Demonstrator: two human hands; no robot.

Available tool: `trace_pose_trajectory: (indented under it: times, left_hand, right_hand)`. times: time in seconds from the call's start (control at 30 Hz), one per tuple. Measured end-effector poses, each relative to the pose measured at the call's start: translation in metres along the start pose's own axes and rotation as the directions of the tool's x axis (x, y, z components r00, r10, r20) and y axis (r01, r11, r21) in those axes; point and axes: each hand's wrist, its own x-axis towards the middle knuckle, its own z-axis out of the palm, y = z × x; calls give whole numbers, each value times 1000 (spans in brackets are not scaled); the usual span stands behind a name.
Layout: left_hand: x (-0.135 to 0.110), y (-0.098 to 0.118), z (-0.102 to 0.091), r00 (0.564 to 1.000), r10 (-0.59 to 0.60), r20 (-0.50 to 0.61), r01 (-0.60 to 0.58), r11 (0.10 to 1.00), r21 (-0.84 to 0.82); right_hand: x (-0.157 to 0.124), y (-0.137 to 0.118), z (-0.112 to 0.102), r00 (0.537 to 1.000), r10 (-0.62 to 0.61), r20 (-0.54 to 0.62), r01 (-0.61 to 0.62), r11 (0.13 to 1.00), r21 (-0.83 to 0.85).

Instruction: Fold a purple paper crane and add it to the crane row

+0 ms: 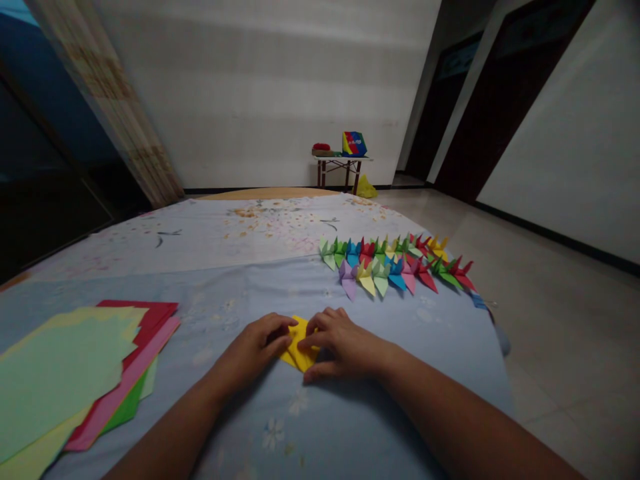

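Note:
A small sheet of yellow origami paper (299, 353), partly folded, lies on the blue cloth in front of me. At its left corner, my left hand (265, 343) is closed with thumb and fingertips on the edge. My right hand (343, 343) reaches over the right side of the paper, its curved fingers gripping and pressing the folds while the thumb rests low by the near edge. Part of the paper is hidden under the right fingers. Beyond the hands, folded paper cranes (381, 277) in many colours stand in two rows.
Loose coloured paper sheets (65, 373) are piled at the left of the table. A flowered cloth (200, 233) covers the far half. By the back wall stands a small side table (343, 160) with a colourful box (354, 144); a yellow bag (367, 187) sits on the floor.

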Motion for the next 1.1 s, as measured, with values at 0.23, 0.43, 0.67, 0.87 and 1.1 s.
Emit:
trace_pose_trajectory:
  times: [0.23, 0.43, 0.67, 0.87, 1.1]
  left_hand:
    - [4, 2, 8, 998, -23, -66, 26, 999, 38]
    - [4, 1, 10, 996, -61, -71, 62, 998, 20]
    - [7, 5, 11, 994, -75, -83, 79, 996, 42]
    - [5, 3, 14, 995, -16, -100, 30, 990, 141]
    - [-10, 38, -10, 999, -10, -40, 30, 837, 546]
  right_hand:
    - [-2, -2, -2, 1000, 2, -20, -1, 999, 38]
    - [-5, 1, -5, 999, -33, 30, 32, 999, 31]
    - [-6, 1, -8, 998, -50, 34, 49, 998, 31]
    - [-5, 0, -8, 998, -44, 42, 43, 999, 20]
    - [-6, -1, -9, 998, -48, 51, 47, 999, 16]
